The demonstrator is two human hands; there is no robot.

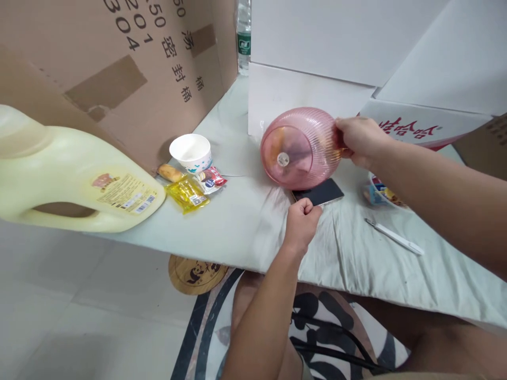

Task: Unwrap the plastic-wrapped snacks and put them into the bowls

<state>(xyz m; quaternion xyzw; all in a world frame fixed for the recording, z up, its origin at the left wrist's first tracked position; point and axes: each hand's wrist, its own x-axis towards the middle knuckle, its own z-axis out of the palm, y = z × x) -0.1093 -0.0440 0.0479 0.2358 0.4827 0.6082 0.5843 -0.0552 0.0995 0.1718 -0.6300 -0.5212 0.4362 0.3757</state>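
My right hand (pixel 361 141) is closed on the rim side of a pink translucent ribbed bowl (pixel 295 137). The bowl is tipped on its side, so its round base with a small white sticker faces me. Something orange shows faintly through its wall. Under the bowl lies a dark smartphone (pixel 322 192), flat on the pale green cloth (pixel 241 227). Close to the phone's near edge, my left hand (pixel 303 224) is curled with its fingers pressed together. Whatever it may pinch there, cloth or phone edge, cannot be made out.
Left stand a big pale yellow jug (pixel 119 158), a white paper cup (pixel 191 150) and snack packets (pixel 188 194). Right of the phone are a white-handled tool (pixel 396 238) and a tub of small items (pixel 382 192). Cardboard (pixel 158 116) and white boxes (pixel 309 42) border the back.
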